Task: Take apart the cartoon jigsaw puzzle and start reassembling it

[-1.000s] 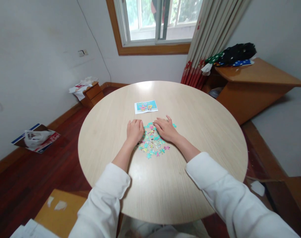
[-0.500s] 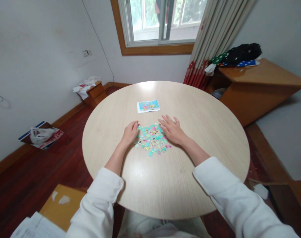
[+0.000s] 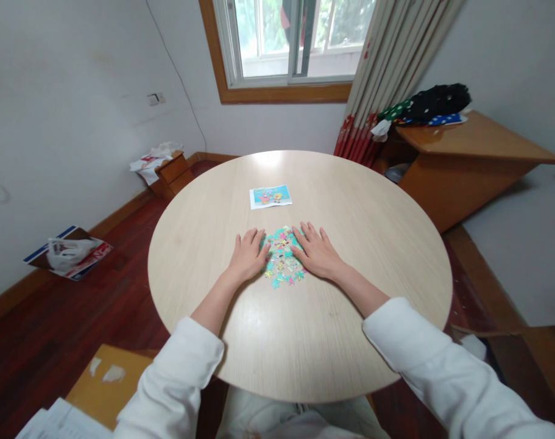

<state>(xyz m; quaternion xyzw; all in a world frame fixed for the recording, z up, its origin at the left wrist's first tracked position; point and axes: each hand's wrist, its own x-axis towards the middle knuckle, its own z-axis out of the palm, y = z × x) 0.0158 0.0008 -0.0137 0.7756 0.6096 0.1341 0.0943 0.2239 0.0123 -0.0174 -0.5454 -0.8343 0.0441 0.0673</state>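
A loose heap of small jigsaw puzzle pieces (image 3: 281,259), turquoise, pink, yellow and pale, lies near the middle of the round table (image 3: 304,341). My left hand (image 3: 250,255) rests palm down at the heap's left edge, fingers spread and thumb over some pieces. On the right edge lies my right hand (image 3: 318,251), also flat with its fingers apart, covering part of the heap. Neither hand grips anything. Beyond the heap sits a picture card (image 3: 270,197) with pink and yellow cartoon figures on blue.
A wooden desk (image 3: 478,137) with dark dotted cloth (image 3: 437,105) on it stands at the right, beside a curtain (image 3: 391,67). A small wooden cabinet (image 3: 174,175) is behind the table on the left. At lower left is a brown box (image 3: 108,381) with papers (image 3: 62,421).
My left hand has opened from a curled pose and spread flat at the heap's left side. The pieces are gathered closer together. My right hand has shifted slightly nearer me.
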